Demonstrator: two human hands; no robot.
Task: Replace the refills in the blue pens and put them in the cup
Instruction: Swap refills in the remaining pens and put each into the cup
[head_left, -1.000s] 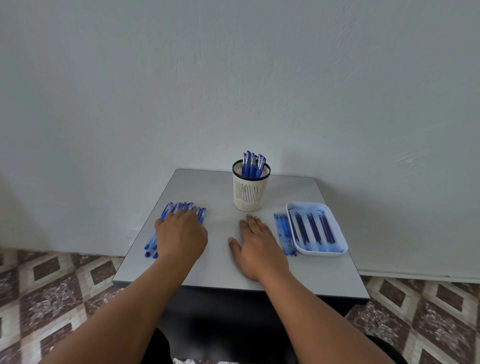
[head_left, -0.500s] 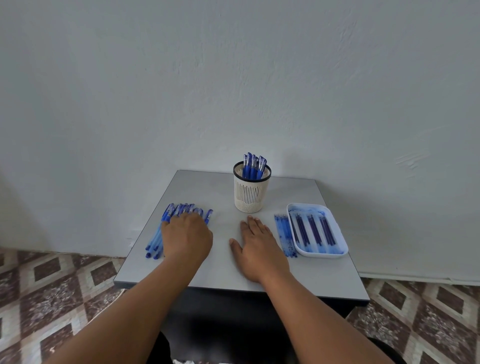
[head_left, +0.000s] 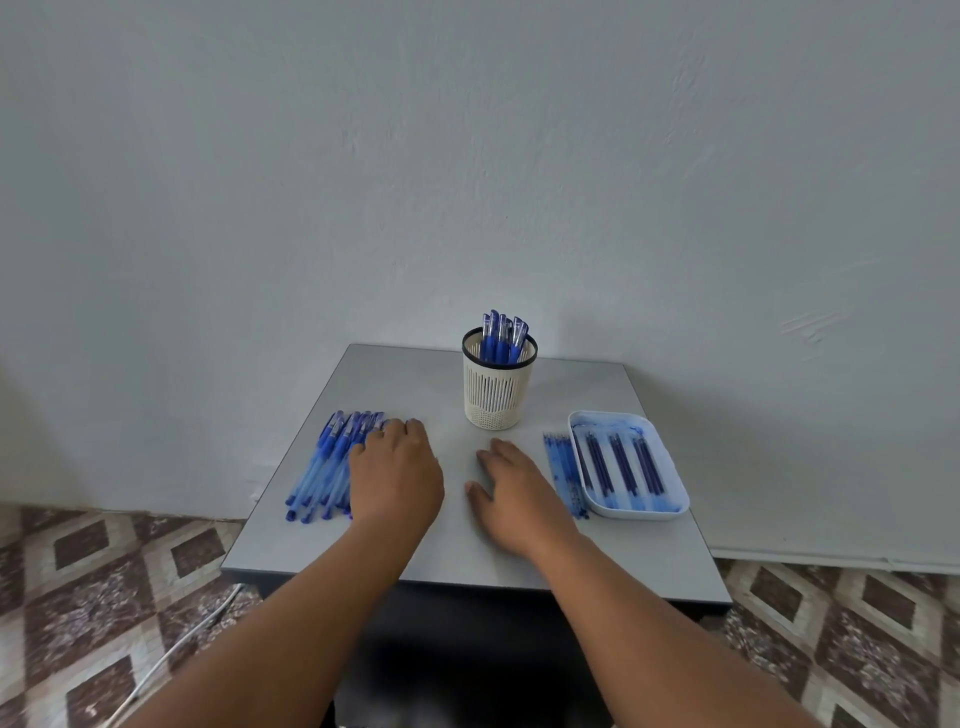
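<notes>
A small grey bench (head_left: 395, 540) stands against a pale wall; a cream slotted cup (head_left: 497, 395) with a dark rim sits near its far edge, with several capped blue pens (head_left: 503, 338) standing in it, their lower parts hidden by the cup wall. A loose row of blue pens (head_left: 324, 467) lies on the left side of the bench; the left hand (head_left: 396, 475) lies over the right edge of that row, palm down, its fingertips curled under and out of sight, so I cannot tell whether they pinch a pen or merely rest on it. The right hand (head_left: 517, 491) lies flat on the bare bench, fingers straight and holding nothing, just beside a line of refills (head_left: 563, 473); those lie against a white tray (head_left: 670, 486) that holds more dark blue refills (head_left: 621, 462). The near edge of the bench hides what stands under it; the patterned floor (head_left: 104, 597) shows on both sides, with a thin white cable (head_left: 171, 649) at the left.
</notes>
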